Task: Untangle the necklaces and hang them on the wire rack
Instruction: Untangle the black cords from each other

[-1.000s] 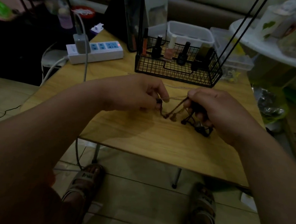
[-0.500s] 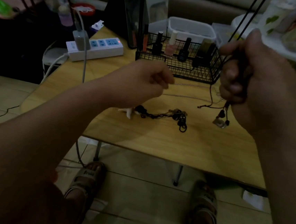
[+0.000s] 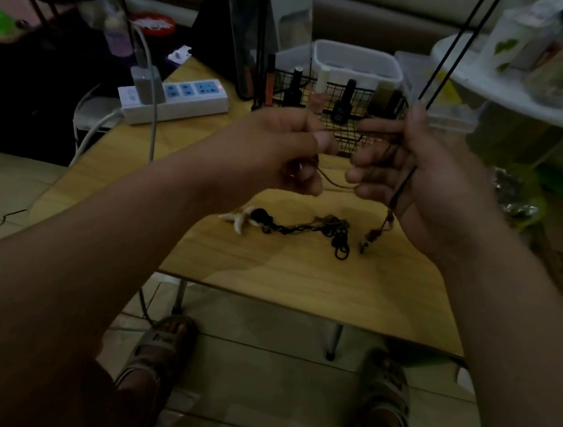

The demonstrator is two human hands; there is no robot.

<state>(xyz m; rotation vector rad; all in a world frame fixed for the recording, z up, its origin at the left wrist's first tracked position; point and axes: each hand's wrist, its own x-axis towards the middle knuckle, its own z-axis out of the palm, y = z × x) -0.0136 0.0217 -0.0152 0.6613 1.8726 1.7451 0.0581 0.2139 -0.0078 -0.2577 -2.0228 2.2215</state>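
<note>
Both hands are raised above the wooden table [image 3: 301, 284] and hold one thin brown cord necklace [image 3: 336, 184] between them. My left hand [image 3: 279, 151] pinches one end of the cord. My right hand [image 3: 414, 178] grips the other part, and its beaded end [image 3: 378, 228] dangles below the palm. A second dark necklace [image 3: 306, 227] with a pale tooth-shaped pendant [image 3: 238, 219] lies in a loose tangle on the table under the hands. The black wire rack [image 3: 348, 116] stands behind the hands, its two thin rods [image 3: 461, 44] rising to the upper right.
Nail polish bottles [image 3: 342, 98] stand in the rack's basket. A white power strip [image 3: 177, 98] with a plugged charger lies at the table's back left. A white tub [image 3: 356, 64] sits behind the rack. A round white shelf [image 3: 525, 92] with jars overhangs at right. Sandalled feet [image 3: 160, 349] rest below.
My right hand came down from beside the rack's rods to chest height. My left hand rose to meet it and took hold of the cord. The tangled necklace stays on the table.
</note>
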